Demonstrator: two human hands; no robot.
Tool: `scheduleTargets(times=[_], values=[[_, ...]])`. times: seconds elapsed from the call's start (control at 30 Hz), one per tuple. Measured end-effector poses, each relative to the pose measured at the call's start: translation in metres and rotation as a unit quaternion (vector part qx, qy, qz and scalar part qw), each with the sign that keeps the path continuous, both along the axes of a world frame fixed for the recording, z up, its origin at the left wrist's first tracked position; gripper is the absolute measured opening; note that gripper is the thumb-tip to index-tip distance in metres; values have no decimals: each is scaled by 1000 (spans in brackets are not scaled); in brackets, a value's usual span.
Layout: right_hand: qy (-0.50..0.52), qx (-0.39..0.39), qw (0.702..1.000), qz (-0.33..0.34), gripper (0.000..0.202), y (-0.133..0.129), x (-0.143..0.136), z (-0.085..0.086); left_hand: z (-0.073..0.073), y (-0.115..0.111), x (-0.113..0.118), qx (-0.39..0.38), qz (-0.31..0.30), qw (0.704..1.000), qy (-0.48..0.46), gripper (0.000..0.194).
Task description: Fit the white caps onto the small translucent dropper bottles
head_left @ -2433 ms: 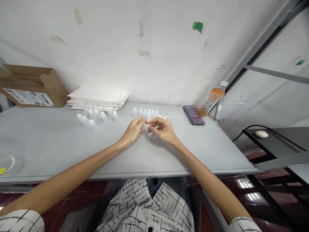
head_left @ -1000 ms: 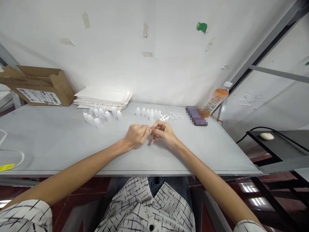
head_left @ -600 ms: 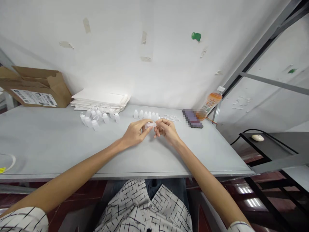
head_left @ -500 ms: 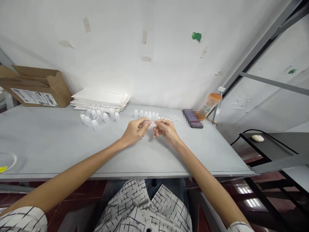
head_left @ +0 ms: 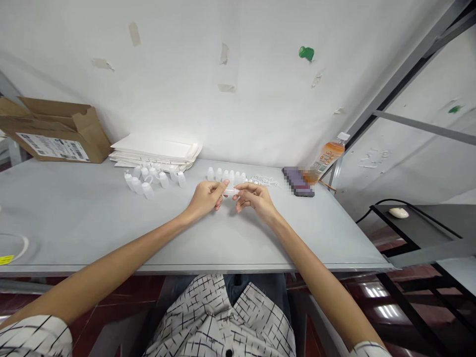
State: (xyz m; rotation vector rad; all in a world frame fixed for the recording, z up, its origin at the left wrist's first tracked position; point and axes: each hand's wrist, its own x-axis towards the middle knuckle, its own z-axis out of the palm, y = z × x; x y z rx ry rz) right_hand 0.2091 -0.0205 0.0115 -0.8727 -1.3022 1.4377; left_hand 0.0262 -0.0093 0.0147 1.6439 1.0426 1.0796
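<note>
Between my two hands, above the grey table (head_left: 238, 238), lies a small translucent white plastic bottle (head_left: 229, 192), tilted on its side. My left hand (head_left: 208, 196) is closed around its left end, thumb on top. Thumb and fingers of my right hand (head_left: 255, 197) pinch its right end, which is partly hidden. Just behind my hands stands a short row of similar small bottles (head_left: 225, 175). To their right is a loose pile of small white looped caps (head_left: 263, 181). Farther left, a cluster of small bottles (head_left: 148, 188) stands with caps and loops on some of them.
At the back left are an open cardboard box (head_left: 55, 131) and a stack of white sheets (head_left: 156, 151). A phone (head_left: 298, 181) and an orange drink bottle (head_left: 327, 157) are at the back right against the wall. A white cable loop (head_left: 24, 245) lies at the left edge.
My left thumb and fingers have shifted on the small bottle, so more of it shows between my hands. Both hands stay in nearly the same place.
</note>
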Motion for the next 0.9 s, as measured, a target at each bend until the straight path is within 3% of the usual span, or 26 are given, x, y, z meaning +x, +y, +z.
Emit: scheduleTargets(times=[0.17, 0.4, 0.5, 0.9], values=[[-25, 11, 999, -25, 26, 0, -1, 0, -4, 3, 0, -11, -30, 999, 21, 48], [-72, 45, 996, -29, 31, -1, 1, 1, -5, 2, -2, 79, -27, 994, 70, 36], [-85, 58, 994, -28, 33, -1, 2, 0, -9, 3, -3, 54, -45, 996, 51, 38], [-78, 89, 992, -47, 34, 3, 4, -8, -17, 5, -3, 99, -54, 994, -2, 34]])
